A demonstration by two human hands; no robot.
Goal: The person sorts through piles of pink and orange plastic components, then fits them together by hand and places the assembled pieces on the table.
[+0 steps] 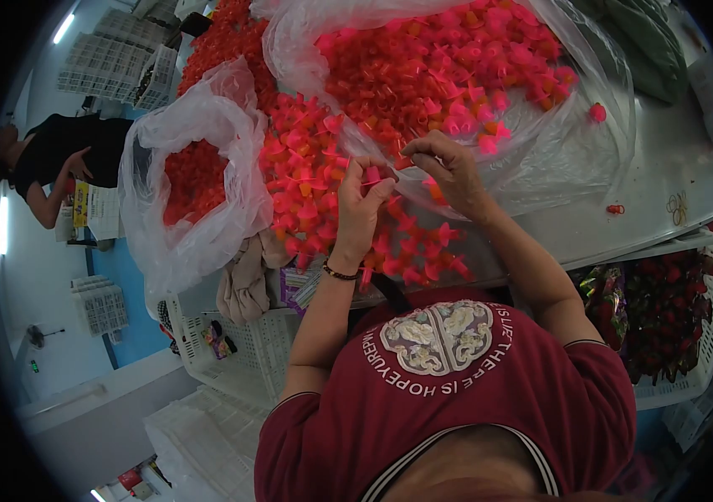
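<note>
My left hand [361, 205], with a beaded bracelet on the wrist, is closed around a small pink plastic piece [371, 175]. Just to its right, my right hand [448, 171] has its thumb and forefinger pinched together; what lies between them is too small to make out. Both hands are over the metal table, close to each other but apart. Under and around my left hand spreads a pile of pink and orange pieces [298, 159]. Beyond my hands, an open clear plastic bag [541, 167] holds many red and pink pieces.
A white plastic bag [243, 134] of red pieces stands at left. Rubber bands [676, 208] lie on the metal table [658, 167] at right. White crates [712, 335] flank my body, the right one holding dark red items. Another person [64, 163] stands at far left.
</note>
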